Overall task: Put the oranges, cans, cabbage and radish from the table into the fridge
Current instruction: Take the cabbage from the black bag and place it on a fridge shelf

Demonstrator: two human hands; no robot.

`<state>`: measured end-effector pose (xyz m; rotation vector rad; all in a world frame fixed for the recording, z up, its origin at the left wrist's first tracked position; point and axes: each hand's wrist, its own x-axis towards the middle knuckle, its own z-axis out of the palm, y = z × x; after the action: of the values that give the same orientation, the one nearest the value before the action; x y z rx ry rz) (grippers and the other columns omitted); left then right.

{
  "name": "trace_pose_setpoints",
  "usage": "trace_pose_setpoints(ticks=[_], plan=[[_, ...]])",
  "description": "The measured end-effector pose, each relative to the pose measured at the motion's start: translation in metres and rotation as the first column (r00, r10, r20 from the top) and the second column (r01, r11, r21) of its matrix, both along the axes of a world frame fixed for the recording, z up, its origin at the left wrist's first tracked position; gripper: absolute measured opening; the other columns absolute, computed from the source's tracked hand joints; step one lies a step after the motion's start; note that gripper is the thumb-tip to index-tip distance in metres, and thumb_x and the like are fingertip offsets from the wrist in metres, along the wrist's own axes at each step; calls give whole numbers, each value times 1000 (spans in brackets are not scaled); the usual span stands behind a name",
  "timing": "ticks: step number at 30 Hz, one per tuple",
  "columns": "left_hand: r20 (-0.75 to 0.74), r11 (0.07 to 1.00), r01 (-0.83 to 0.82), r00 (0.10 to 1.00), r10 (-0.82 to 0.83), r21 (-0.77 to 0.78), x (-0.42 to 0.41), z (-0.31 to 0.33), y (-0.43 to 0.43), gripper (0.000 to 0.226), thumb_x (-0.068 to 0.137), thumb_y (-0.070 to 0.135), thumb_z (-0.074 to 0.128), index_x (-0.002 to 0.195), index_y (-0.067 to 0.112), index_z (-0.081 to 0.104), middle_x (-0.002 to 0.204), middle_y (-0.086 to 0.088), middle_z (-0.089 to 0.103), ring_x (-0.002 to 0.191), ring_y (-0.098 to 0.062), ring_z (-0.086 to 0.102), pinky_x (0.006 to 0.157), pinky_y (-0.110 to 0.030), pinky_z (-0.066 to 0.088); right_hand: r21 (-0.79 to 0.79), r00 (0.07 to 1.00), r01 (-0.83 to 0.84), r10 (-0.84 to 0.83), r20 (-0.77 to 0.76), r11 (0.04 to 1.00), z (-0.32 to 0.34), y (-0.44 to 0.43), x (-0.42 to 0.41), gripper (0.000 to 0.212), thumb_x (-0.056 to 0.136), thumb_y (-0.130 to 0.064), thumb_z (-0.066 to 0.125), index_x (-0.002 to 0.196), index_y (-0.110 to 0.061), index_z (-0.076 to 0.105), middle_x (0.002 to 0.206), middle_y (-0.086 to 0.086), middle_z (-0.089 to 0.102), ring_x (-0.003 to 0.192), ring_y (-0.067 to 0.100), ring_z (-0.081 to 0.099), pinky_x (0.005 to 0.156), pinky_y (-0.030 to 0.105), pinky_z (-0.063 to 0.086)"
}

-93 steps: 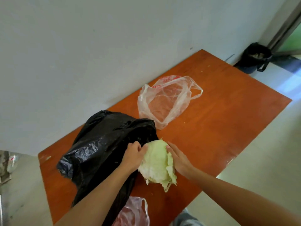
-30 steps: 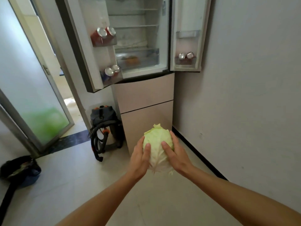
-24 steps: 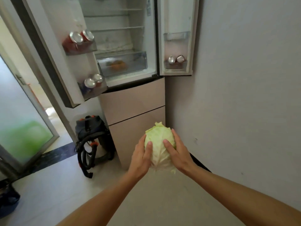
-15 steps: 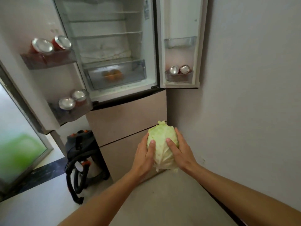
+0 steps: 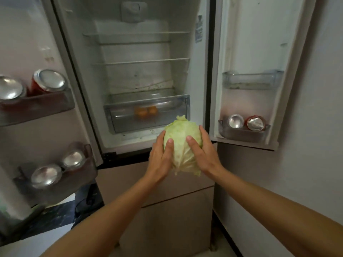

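Observation:
A pale green cabbage (image 5: 181, 143) is held between my left hand (image 5: 161, 158) and my right hand (image 5: 204, 153), just in front of the open fridge (image 5: 141, 75) at the level of its bottom edge. Two oranges (image 5: 145, 112) lie in the clear drawer (image 5: 115, 115) at the bottom of the fridge compartment. Cans (image 5: 48, 81) stand in the upper left door bin, more cans (image 5: 46, 176) in the lower left door bin, and two cans (image 5: 246, 122) in the lower right door bin. No radish or table is in sight.
Both fridge doors stand open, left door (image 5: 37, 43) and right door (image 5: 259, 43). The wire shelves (image 5: 141, 62) above the drawer are bare. Closed beige drawers (image 5: 167, 210) sit below. A white wall (image 5: 315, 145) is on the right, a dark vacuum (image 5: 87, 203) on the floor at left.
I have carried the cabbage from the table to the fridge. In the last second the fridge has come much closer and the cabbage has risen to the compartment's bottom edge.

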<state>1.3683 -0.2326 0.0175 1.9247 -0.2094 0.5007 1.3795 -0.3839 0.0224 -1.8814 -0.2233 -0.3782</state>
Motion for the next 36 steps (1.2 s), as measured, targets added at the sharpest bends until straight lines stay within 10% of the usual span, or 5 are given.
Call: trace_pose_setpoints(ticks=[13, 20, 26, 36], plan=[[162, 1000, -9, 987, 10, -6, 269, 125, 43, 58, 91, 56, 31, 140, 26, 40, 134, -4, 54, 122, -23, 49, 105, -46, 39, 81, 980, 103, -115, 161, 991, 113, 58, 268, 87, 72, -81, 33, 146, -34, 29, 142, 0, 47, 124, 23, 49, 104, 48, 40], [94, 998, -52, 994, 56, -42, 396, 157, 59, 44, 100, 39, 35, 138, 18, 42, 132, -8, 53, 115, -24, 54, 101, -44, 45, 153, 987, 29, -53, 153, 988, 142, 77, 402, 57, 94, -56, 46, 142, -27, 38, 121, -8, 51, 113, 16, 53, 98, 33, 42], [-51, 984, -166, 985, 163, -62, 514, 173, 70, 50, 93, 52, 39, 133, 23, 47, 127, -8, 59, 106, -31, 60, 92, -47, 51, 184, 996, 33, -47, 72, 982, 151, 99, 527, 87, 64, -83, 39, 130, -26, 51, 125, 6, 61, 112, 28, 59, 99, 42, 47], [-150, 989, -136, 981, 126, -63, 652, 161, 91, 55, 94, 47, 44, 137, 13, 45, 134, -13, 54, 115, -30, 56, 99, -47, 47, 32, 992, 84, -86, 91, 996, 137, 114, 670, 62, 91, -62, 41, 128, -15, 56, 129, 10, 60, 119, 29, 54, 98, 29, 40]])
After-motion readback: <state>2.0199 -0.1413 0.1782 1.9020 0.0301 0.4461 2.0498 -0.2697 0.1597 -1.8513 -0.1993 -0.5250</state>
